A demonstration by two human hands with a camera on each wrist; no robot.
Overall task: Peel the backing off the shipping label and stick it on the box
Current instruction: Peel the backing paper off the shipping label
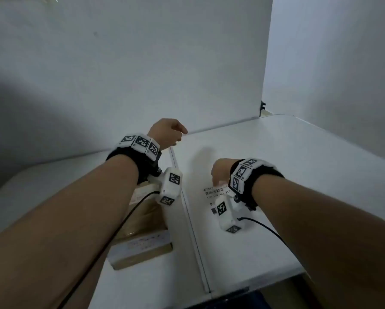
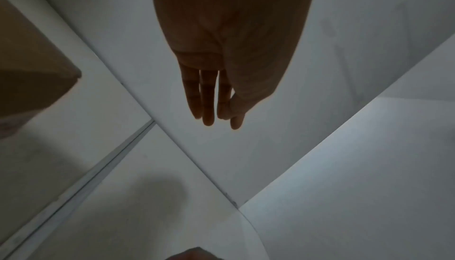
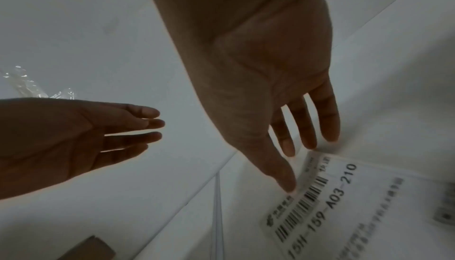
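Observation:
A white shipping label (image 3: 344, 202) with a barcode and printed numbers lies flat on the white table (image 1: 287, 157), partly hidden under my right wrist in the head view (image 1: 211, 192). My right hand (image 3: 302, 157) hovers over its far edge with fingers straight, thumb tip touching the label near the barcode. A brown cardboard box (image 1: 142, 226) sits at the near left, under my left forearm; its corner shows in the left wrist view (image 2: 32, 73). My left hand (image 2: 214, 112) is raised beyond the box with straight fingers and holds nothing.
A seam (image 1: 191, 224) runs front to back between two table panels. White walls (image 1: 142, 63) close the back and right side. Crumpled clear plastic (image 3: 27, 85) lies at the far left. Black cables (image 1: 267, 228) trail from the wrist cameras.

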